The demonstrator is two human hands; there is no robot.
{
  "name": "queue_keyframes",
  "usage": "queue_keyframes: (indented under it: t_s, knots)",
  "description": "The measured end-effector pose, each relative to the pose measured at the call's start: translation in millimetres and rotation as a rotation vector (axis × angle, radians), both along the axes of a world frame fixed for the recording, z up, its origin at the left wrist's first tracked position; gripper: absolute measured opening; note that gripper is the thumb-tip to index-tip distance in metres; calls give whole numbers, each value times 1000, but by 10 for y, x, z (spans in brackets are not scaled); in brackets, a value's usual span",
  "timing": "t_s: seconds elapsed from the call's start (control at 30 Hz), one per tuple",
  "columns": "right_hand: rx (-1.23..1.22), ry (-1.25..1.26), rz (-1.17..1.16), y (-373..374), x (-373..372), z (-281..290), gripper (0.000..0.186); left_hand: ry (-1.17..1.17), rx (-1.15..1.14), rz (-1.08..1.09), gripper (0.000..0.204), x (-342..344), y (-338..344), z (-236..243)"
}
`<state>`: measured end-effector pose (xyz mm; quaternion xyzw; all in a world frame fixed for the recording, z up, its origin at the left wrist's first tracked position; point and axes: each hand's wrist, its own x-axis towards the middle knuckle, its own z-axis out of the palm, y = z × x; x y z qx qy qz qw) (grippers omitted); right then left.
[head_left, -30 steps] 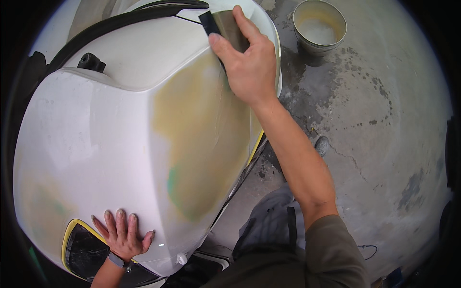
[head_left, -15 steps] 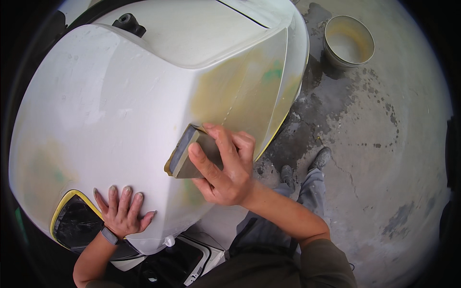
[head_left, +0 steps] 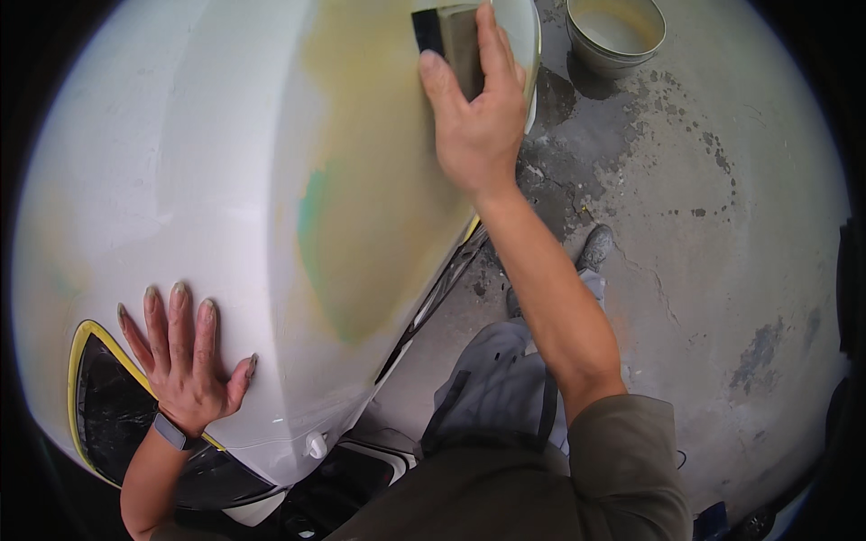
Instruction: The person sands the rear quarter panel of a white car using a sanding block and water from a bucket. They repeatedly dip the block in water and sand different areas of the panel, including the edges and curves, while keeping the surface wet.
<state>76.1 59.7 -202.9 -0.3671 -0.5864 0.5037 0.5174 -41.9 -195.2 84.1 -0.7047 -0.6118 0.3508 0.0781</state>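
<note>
A gray concrete floor (head_left: 740,243) is stretching along the right, dark wet patches (head_left: 591,131) are staining it, and a thin crack (head_left: 662,291) is running across.

Glimpsed only in part.
Found bucket (head_left: 617,65) and white panel (head_left: 221,243) cut off at the top edge; could not see the underside of the block (head_left: 462,45) or palm of the right hand (head_left: 483,131); barely made out one shoe (head_left: 514,303) behind the right forearm (head_left: 561,298); could not identify a dark blue thing (head_left: 711,521) clipped low at right.
</note>
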Motion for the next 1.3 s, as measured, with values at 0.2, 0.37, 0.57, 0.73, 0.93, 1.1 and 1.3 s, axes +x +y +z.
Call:
queue_keyframes:
  t_s: [0.2, 0.37, 0.57, 0.73, 0.93, 1.1, 1.3]
  knots:
    - [-26, 33, 155, -1860, 619, -78, 82, 44, 0, -37, 78, -3, 103, -1]
    - [-300, -6, 11, -1595, 581, -358, 79, 69, 20, -185, 75, -26, 138, -27]
    - [-191, -22, 24, -2257, 790, -493, 75, 56, 46, -258, 75, -56, 163, -62]
    - [-219, 3, -54, -2021, 753, -641, 75, 89, 26, -261, 75, -55, 160, -54]
    - [-194, 45, -35, -2147, 753, -968, 80, 72, 19, -256, 75, -61, 167, -29]
    - [-167, 61, -8, -2503, 773, -844, 80, 55, 16, -268, 76, -104, 161, -7]
    - [-212, 3, 9, -2087, 791, -826, 75, 78, 6, -316, 74, -254, 127, 29]
